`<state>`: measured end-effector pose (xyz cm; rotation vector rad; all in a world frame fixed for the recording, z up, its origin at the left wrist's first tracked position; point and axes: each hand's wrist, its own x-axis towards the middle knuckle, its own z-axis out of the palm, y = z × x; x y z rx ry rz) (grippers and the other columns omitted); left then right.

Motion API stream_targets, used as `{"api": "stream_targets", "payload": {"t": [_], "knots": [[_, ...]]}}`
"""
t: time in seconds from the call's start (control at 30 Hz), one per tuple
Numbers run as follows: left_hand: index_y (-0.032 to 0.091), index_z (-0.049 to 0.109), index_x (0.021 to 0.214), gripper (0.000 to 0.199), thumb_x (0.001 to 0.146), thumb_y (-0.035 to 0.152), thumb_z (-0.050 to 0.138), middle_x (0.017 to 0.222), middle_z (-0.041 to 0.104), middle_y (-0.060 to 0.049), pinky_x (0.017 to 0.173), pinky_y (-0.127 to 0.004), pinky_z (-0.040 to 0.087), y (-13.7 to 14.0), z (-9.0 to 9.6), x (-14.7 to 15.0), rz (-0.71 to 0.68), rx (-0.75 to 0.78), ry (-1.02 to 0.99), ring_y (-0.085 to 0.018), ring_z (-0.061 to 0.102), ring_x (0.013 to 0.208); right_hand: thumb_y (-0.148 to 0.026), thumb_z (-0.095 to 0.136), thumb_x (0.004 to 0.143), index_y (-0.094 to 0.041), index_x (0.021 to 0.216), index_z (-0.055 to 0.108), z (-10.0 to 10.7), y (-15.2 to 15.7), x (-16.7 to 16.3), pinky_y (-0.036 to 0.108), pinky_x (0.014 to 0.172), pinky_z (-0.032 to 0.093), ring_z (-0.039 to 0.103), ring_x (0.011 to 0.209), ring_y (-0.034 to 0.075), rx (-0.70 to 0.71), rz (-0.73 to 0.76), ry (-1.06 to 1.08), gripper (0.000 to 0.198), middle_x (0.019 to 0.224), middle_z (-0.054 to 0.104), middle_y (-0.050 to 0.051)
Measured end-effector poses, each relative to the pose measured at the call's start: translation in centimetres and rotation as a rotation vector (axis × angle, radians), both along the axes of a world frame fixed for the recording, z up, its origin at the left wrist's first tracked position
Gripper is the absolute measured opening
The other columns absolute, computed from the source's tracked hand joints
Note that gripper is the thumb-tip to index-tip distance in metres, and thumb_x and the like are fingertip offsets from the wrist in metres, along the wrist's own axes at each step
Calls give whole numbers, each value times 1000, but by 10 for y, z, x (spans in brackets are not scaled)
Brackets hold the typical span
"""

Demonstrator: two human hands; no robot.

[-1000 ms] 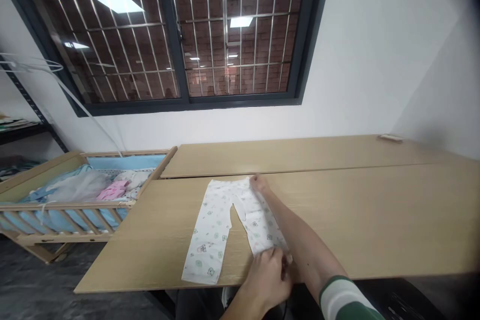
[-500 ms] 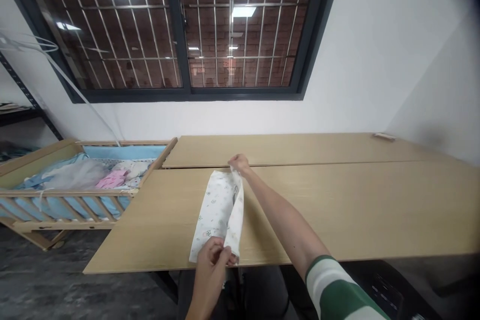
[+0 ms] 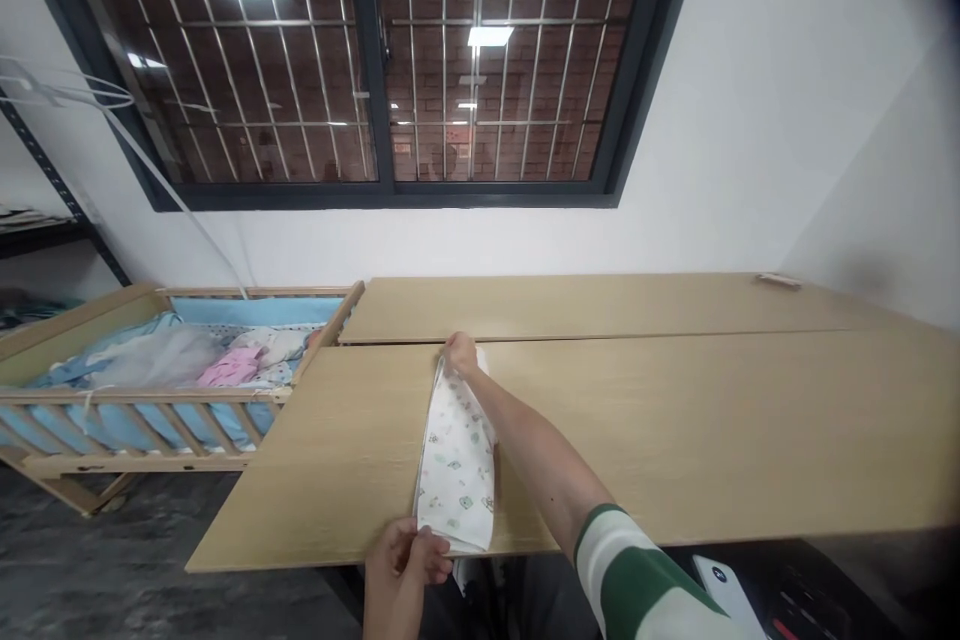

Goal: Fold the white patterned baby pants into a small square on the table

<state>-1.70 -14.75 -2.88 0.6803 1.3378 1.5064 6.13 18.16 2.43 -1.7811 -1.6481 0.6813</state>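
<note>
L hand (image 3: 409,560), R hand (image 3: 460,356) pinch ends of folded baby pants (image 3: 457,460) on table (image 3: 675,420).

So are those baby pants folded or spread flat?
Folded lengthwise: baby pants form one narrow strip, right hand and left hand pinching opposite ends.

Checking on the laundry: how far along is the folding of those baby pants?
Done: the baby pants lie folded lengthwise, leg on leg, on the table. In hand: the left hand pinches the cuffs, the right hand the waist. Left: probably folding them shorter.
</note>
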Motion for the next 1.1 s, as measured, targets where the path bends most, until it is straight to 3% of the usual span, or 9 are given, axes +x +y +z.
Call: {"api": "stream_targets", "payload": {"t": [0.2, 0.37, 0.53, 0.67, 0.77, 0.87, 0.97, 1.1], "knots": [[14, 62, 81, 61, 66, 73, 73, 69, 71, -10, 48, -29, 52, -4, 1, 2, 8, -4, 30, -20, 65, 53, -12, 65, 73, -15, 89, 69, -5, -3, -7, 21, 63, 44, 66, 79, 17, 1, 25, -29, 16, 86, 71, 7], [15, 63, 86, 62, 70, 75, 67, 70, 71, -9, 49, -30, 51, -11, -3, -9, 31, -27, 137, -21, 65, 52, -16, 57, 83, -15, 89, 68, 11, -11, -3, 20, 68, 44, 64, 78, 15, 66, 132, -18, 12, 82, 70, 5], [19, 65, 88, 44, 88, 62, 54, 83, 72, -8, 70, -34, 56, -20, 9, -24, -55, 56, 539, -23, 70, 74, -16, 51, 89, -13, 104, 66, 28, -42, 13, 23, 73, 46, 64, 79, 16, 126, 340, -24, 21, 87, 71, 7], [23, 66, 109, 31, 98, 43, 45, 112, 70, -9, 94, -42, 52, -27, 18, -5, -109, 267, 1040, -26, 65, 109, -20, 60, 87, -16, 125, 60, 33, -105, 33, 26, 88, 48, 66, 99, 19, 135, 649, -40, 38, 110, 72, 8], [22, 58, 129, 35, 98, 32, 46, 131, 62, -11, 100, -45, 50, -29, 5, 19, -81, 429, 1424, -28, 58, 123, -36, 63, 90, -20, 140, 52, 31, -159, 51, 35, 106, 40, 54, 127, 25, 189, 1019, -96, 53, 141, 57, 11], [18, 54, 134, 42, 95, 32, 53, 132, 62, -14, 94, -43, 54, -27, -22, 34, 22, 563, 1747, -30, 59, 122, -47, 48, 99, -23, 153, 38, 17, -198, 69, 38, 119, 26, 32, 146, 25, 257, 1335, -170, 60, 158, 36, 9], [17, 55, 132, 43, 91, 33, 56, 125, 65, -15, 90, -42, 57, -23, -44, 33, 86, 619, 1904, -32, 61, 119, -48, 34, 104, -26, 156, 31, -5, -213, 82, 40, 122, 17, 22, 150, 21, 253, 1379, -199, 57, 161, 31, 7], [18, 43, 146, 58, 89, 21, 53, 122, 68, -13, 91, -37, 58, -20, -53, 24, 85, 669, 1957, -29, 62, 118, -52, 29, 104, -25, 153, 37, -30, -206, 88, 42, 122, 15, 22, 151, 21, 287, 1349, -226, 58, 160, 31, 9]]}}
